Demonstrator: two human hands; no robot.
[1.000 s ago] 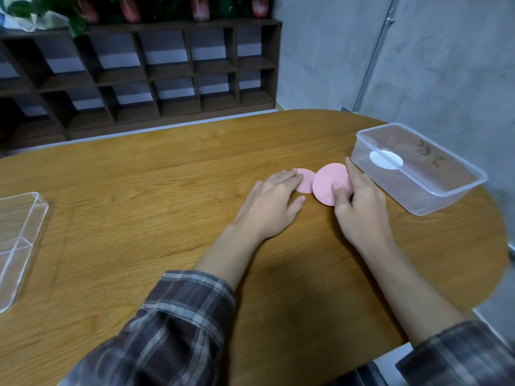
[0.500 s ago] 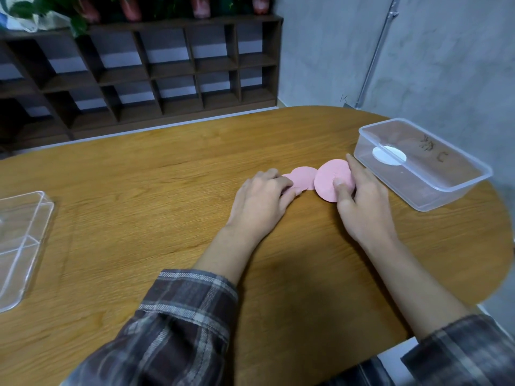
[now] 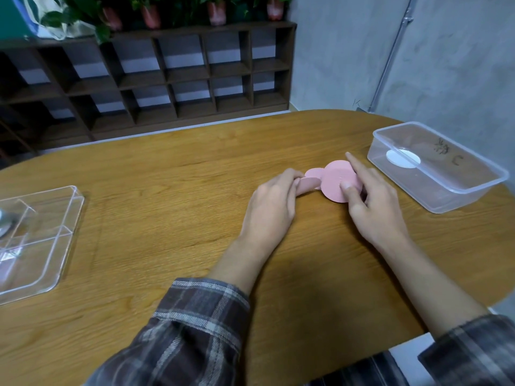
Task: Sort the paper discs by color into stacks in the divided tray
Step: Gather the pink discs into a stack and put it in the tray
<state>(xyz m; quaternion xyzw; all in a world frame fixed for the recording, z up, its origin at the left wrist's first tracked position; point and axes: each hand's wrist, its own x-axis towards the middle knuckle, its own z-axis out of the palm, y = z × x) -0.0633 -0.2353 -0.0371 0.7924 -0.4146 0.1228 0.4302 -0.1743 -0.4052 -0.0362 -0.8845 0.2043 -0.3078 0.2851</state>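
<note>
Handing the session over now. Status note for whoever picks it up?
Left hand: fingers curled round the small pink disc, one edge raised.
Right hand: thumb and fingers hold the large pink disc.
White disc lies in the clear tub, right. Divided tray far left, contents unclear.
Done: no stack confirmed. Left: both pinks and the white into the tray.
</note>
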